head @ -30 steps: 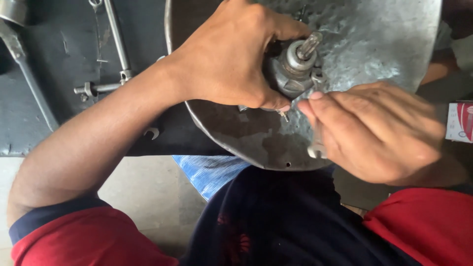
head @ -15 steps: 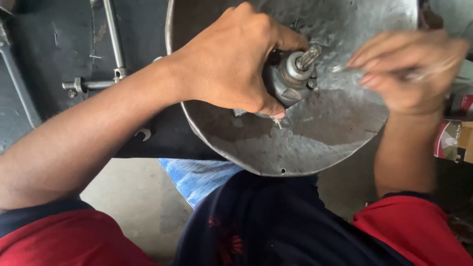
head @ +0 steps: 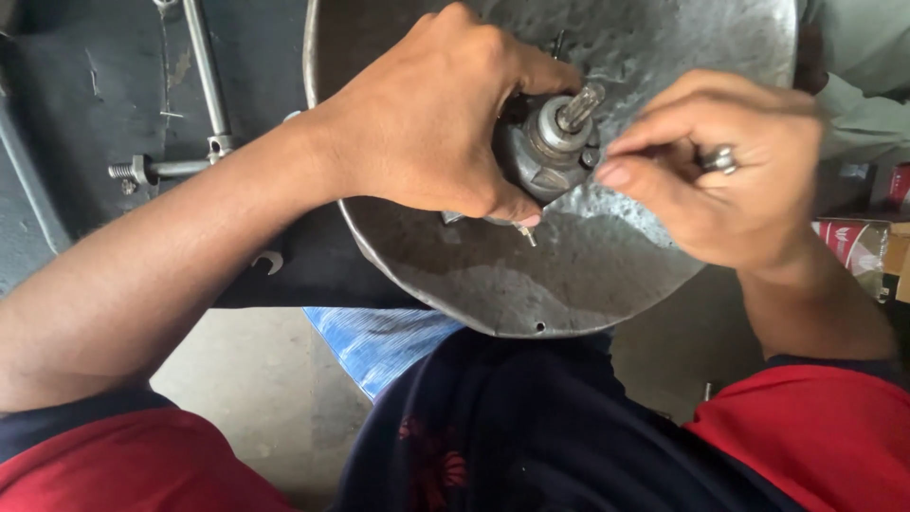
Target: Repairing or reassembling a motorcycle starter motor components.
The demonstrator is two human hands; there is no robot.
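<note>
From the head camera, looking straight down, a round metal disc fills the upper middle, resting over the person's lap. Its surface is dull grey, hammered and dimpled, with a thin raised rim and a small hole near its lower edge. At its centre sits a stubby metal hub, grey and greasy, with a short shaft rising out of it. The shaft's long axis tilts up and to the right, its ridged tip pointing toward the top right corner.

The left hand is clamped over the left side of the hub, fingers curled around it and the thumb pressed below. The right hand comes in from the right, thumb and forefinger pinched together just beside the hub; whether they grip something small cannot be told, since that hand is blurred. It wears a metal ring. The two hands are close together, on either side of the hub.

To the left lies a dark, scuffed metal plate with a thin steel rod running up it and a threaded bolt branching off sideways. Beneath the disc shows a blue woven cloth on a bare concrete floor.
</note>
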